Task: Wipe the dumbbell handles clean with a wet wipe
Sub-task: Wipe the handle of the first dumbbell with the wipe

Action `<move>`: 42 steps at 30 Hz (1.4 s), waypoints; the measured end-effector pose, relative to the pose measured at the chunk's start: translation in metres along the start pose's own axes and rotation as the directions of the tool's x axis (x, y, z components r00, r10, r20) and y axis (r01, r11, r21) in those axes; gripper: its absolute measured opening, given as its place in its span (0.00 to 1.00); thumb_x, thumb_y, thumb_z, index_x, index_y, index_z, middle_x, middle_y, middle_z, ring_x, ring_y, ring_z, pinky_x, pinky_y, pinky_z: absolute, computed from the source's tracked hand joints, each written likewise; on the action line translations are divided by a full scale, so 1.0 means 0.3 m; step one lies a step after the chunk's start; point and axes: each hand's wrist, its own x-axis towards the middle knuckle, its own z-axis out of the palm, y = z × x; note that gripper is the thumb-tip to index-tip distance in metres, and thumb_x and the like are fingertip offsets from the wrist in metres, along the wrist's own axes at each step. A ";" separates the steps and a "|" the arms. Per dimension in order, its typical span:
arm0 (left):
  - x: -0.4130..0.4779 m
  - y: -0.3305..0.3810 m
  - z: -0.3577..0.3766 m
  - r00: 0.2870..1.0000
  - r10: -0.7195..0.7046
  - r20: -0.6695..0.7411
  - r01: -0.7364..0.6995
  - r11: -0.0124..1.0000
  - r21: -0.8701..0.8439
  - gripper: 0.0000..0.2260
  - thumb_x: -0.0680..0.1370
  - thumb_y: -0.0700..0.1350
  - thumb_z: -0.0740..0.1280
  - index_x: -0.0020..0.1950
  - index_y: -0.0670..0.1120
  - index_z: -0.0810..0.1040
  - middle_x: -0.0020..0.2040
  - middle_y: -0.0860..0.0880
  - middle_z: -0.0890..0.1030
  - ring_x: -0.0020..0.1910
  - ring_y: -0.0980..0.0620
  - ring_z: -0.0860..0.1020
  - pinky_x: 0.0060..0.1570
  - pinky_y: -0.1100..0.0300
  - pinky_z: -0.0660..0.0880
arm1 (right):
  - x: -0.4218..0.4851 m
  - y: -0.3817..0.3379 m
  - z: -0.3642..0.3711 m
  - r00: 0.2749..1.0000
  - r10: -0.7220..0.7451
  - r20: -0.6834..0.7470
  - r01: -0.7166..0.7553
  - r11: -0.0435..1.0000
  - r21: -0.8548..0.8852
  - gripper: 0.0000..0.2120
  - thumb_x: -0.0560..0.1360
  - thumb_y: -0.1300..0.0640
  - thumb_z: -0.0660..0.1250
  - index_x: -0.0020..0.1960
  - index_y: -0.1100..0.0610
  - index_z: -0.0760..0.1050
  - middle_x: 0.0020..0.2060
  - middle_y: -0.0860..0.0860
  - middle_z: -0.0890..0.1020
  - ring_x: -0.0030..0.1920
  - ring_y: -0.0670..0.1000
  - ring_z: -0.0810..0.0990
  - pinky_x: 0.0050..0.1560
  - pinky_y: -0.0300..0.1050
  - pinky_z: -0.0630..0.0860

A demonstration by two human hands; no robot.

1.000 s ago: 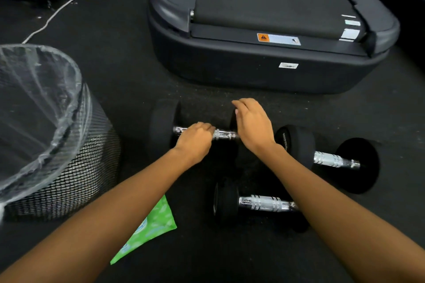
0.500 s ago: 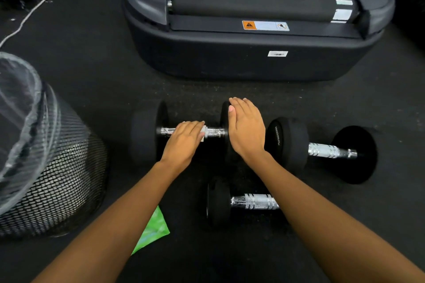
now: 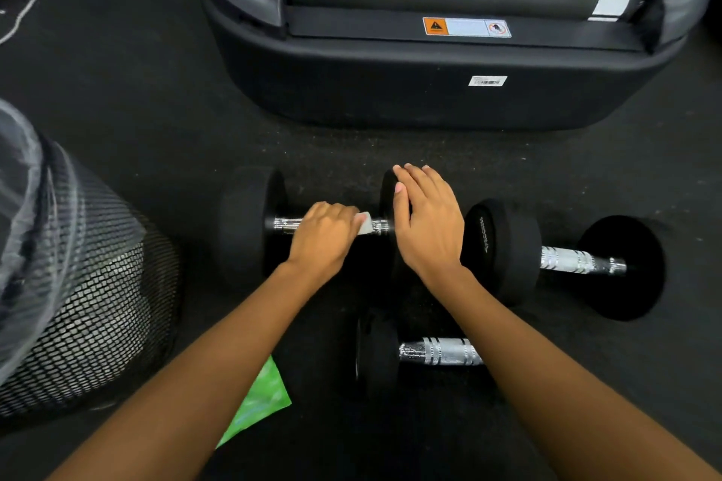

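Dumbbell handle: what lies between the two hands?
Head view: a corner of the white wipe beside the left hand, then bare handle up to the right hand.

The dark rubber floor (image 3: pixel 156 109) carries three black chrome-handled dumbbells (image 3: pixel 578 260), a green packet (image 3: pixel 260 402), a black mesh bin (image 3: pixel 97 316) and a grey treadmill (image 3: pixel 390 90).

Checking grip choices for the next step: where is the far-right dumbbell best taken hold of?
By the bare metal handle, from above: it lies level, held off the floor between two wide black ends, with nothing over it.
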 end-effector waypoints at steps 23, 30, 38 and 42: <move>0.080 -0.041 -0.055 0.924 -0.066 0.377 0.120 0.985 -0.124 0.20 0.83 0.51 0.49 0.58 0.42 0.76 0.56 0.42 0.78 0.57 0.43 0.75 0.57 0.51 0.69 | -0.001 0.014 0.015 1.000 -0.006 -0.019 0.007 1.000 0.020 0.22 0.79 0.51 0.48 0.65 0.58 0.74 0.62 0.54 0.77 0.67 0.55 0.70 0.69 0.50 0.63; 0.088 0.013 -0.038 0.947 0.059 0.315 0.009 0.978 -0.210 0.16 0.82 0.49 0.53 0.58 0.43 0.77 0.55 0.44 0.79 0.56 0.45 0.75 0.59 0.54 0.67 | 0.000 0.014 0.016 1.000 -0.004 -0.009 0.004 1.000 0.017 0.21 0.80 0.52 0.50 0.65 0.58 0.74 0.62 0.54 0.77 0.67 0.55 0.70 0.69 0.50 0.64; 0.062 0.016 0.008 0.994 0.054 0.097 -0.029 0.969 -0.245 0.15 0.81 0.49 0.56 0.60 0.43 0.77 0.54 0.45 0.81 0.55 0.47 0.76 0.59 0.55 0.67 | 0.002 0.014 0.013 1.000 0.001 -0.011 -0.001 1.000 0.021 0.18 0.80 0.55 0.53 0.64 0.59 0.74 0.62 0.54 0.77 0.67 0.55 0.70 0.69 0.50 0.64; 0.010 -0.035 0.009 0.984 0.177 0.010 -0.167 0.943 -0.287 0.15 0.78 0.49 0.63 0.63 0.44 0.74 0.60 0.48 0.77 0.61 0.50 0.73 0.66 0.57 0.61 | 0.000 0.012 0.012 1.000 0.007 -0.010 -0.007 1.000 0.015 0.18 0.80 0.54 0.53 0.65 0.58 0.74 0.63 0.53 0.77 0.68 0.54 0.69 0.69 0.49 0.63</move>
